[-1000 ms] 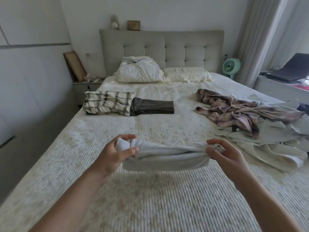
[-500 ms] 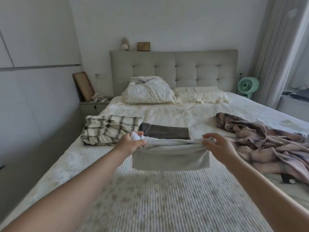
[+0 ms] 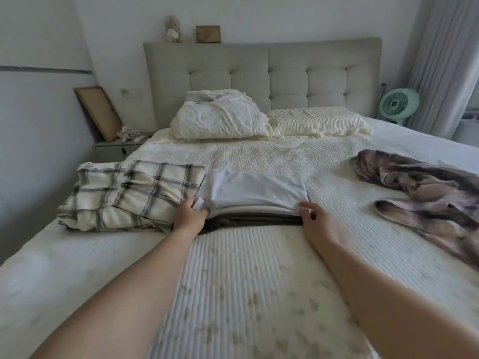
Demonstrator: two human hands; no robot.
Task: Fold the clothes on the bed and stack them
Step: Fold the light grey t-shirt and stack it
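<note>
A folded white garment (image 3: 255, 190) lies on top of a folded dark brown garment (image 3: 248, 221) in the middle of the bed (image 3: 246, 294). My left hand (image 3: 188, 216) pinches the white garment's near left corner. My right hand (image 3: 315, 221) holds its near right corner between thumb and fingers. A folded cream plaid garment (image 3: 129, 196) lies right beside this stack on its left. An unfolded brownish-pink patterned garment (image 3: 425, 193) lies crumpled at the right side of the bed.
Two pillows (image 3: 220, 117) lean against the tufted grey headboard (image 3: 261, 73). A nightstand (image 3: 116, 149) with a leaning frame stands at the left. A green fan (image 3: 399, 103) and curtains are at the right.
Both hands carried the folded white garment forward from mid-air and set it down on the dark brown garment. The view moved closer to the stack.
</note>
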